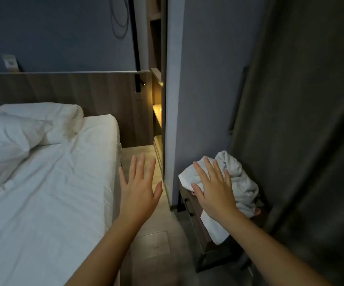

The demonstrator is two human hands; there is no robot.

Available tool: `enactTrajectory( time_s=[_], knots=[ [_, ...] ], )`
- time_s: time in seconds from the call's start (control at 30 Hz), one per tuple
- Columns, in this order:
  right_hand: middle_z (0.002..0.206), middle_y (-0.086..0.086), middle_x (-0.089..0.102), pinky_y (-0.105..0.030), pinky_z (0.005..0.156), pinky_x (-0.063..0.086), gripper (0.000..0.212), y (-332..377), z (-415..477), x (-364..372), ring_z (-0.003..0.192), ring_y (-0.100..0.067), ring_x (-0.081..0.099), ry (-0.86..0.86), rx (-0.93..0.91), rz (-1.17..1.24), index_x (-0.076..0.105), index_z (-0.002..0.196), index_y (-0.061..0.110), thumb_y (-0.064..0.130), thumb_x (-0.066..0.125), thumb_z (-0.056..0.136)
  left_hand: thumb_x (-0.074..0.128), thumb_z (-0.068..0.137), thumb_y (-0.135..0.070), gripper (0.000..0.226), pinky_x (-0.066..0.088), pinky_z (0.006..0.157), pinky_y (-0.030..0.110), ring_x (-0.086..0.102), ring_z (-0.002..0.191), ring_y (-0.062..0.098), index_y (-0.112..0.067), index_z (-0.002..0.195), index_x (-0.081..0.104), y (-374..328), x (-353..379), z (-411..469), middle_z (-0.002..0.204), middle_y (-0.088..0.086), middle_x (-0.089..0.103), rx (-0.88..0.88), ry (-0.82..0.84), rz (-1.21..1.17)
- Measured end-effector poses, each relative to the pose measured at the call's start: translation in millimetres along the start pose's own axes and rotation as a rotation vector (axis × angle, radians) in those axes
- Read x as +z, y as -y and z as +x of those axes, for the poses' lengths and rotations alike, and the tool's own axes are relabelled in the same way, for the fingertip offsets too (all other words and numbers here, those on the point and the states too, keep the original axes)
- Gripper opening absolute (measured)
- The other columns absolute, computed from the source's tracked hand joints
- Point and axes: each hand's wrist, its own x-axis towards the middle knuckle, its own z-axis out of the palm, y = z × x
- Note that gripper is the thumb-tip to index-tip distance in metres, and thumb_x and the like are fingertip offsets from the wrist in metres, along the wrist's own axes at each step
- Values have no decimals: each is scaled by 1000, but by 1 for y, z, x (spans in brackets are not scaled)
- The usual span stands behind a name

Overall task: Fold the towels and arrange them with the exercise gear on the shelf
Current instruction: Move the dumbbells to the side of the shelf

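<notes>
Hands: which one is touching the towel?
The right hand: it lies flat on the crumpled white towel. The left hand hovers open beside the bed, touching nothing.

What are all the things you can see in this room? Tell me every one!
towel pile: one heap, cannot tell how many towels, white, crumpled on the side table at the right
side table: one, brown wood, between the wall and the curtain
bed: one, white sheet, on the left
duvet: one, white, bunched at the head of the bed
headboard: one, brown wood, behind the bed
lit niche: one, warm yellow glow, past the bed's far corner
curtain: one, dark, along the right
floor: pale, between bed and table
left hand: one, fingers spread, in the air beside the bed's edge
right hand: one, fingers straight, resting on the towel pile
</notes>
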Motion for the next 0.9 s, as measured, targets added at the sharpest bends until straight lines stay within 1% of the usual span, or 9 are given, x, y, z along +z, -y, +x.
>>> enactTrajectory(
  time_s=[0.1, 0.23, 0.4, 0.5, 0.57, 0.67, 0.73, 0.8, 0.9],
  knots=[
    [163, -4, 18, -52, 116, 16, 66, 4, 40, 19, 149, -31, 18, 22, 32, -82, 18, 154, 36, 63, 17, 93, 1, 89, -64, 75, -2, 119, 56, -14, 150, 24, -32, 156, -2, 17, 17, 43, 164, 1, -12, 9, 19, 38],
    [164, -2, 9, -52, 118, 10, 71, 16, 99, 53, 151, -30, 8, 78, 95, -107, 8, 155, 37, 65, 8, 90, -6, 82, -64, 80, 1, 119, 56, -17, 150, 25, -32, 155, -8, 54, 39, 105, 163, 2, -17, 42, 75, 46],
    [165, -1, 6, -53, 118, 11, 67, 41, 165, 95, 151, -29, 5, 162, 154, -110, 6, 155, 38, 64, 26, 96, -10, 81, -65, 77, 3, 119, 55, -22, 148, 26, -33, 150, -22, 100, 64, 177, 161, 3, -23, 94, 162, 61],
    [162, -4, 19, -57, 116, 19, 65, 59, 198, 112, 149, -32, 17, 174, 178, -63, 21, 154, 35, 58, 40, 96, -10, 81, -65, 76, 2, 119, 55, -21, 148, 27, -33, 149, -24, 124, 78, 215, 161, 3, -23, 123, 186, 73],
    [160, -5, 25, -58, 114, 22, 63, 66, 217, 126, 147, -33, 22, 182, 165, -72, 27, 153, 33, 57, 42, 96, -11, 81, -66, 78, 2, 119, 56, -21, 148, 26, -33, 151, -21, 138, 88, 237, 161, 3, -23, 124, 198, 77],
    [164, 0, 9, -54, 117, 6, 65, 72, 252, 148, 151, -28, 5, 233, 170, -53, 10, 155, 38, 59, 30, 97, -11, 80, -66, 79, 4, 119, 56, -19, 149, 26, -34, 153, -16, 155, 103, 270, 162, 2, -21, 124, 209, 56],
    [165, 1, 5, -53, 118, 5, 65, 74, 276, 162, 151, -27, 2, 252, 170, -72, 5, 155, 38, 60, 28, 97, -11, 80, -66, 79, 4, 119, 57, -16, 150, 25, -35, 152, -16, 165, 114, 293, 163, 1, -19, 118, 212, 47],
    [164, 0, 11, -53, 117, 8, 64, 78, 301, 174, 151, -27, 7, 248, 173, -57, 11, 155, 37, 58, 31, 97, -11, 80, -66, 79, 4, 119, 56, -15, 150, 25, -36, 152, -16, 176, 125, 316, 163, 1, -18, 124, 213, 46],
    [151, -7, 44, -57, 107, 34, 57, 86, 343, 194, 139, -32, 41, 186, 146, -21, 46, 145, 28, 52, 47, 93, -2, 83, -65, 79, 5, 119, 56, -13, 150, 25, -33, 155, -4, 195, 145, 357, 164, 1, -14, 112, 203, 0]
  ],
)
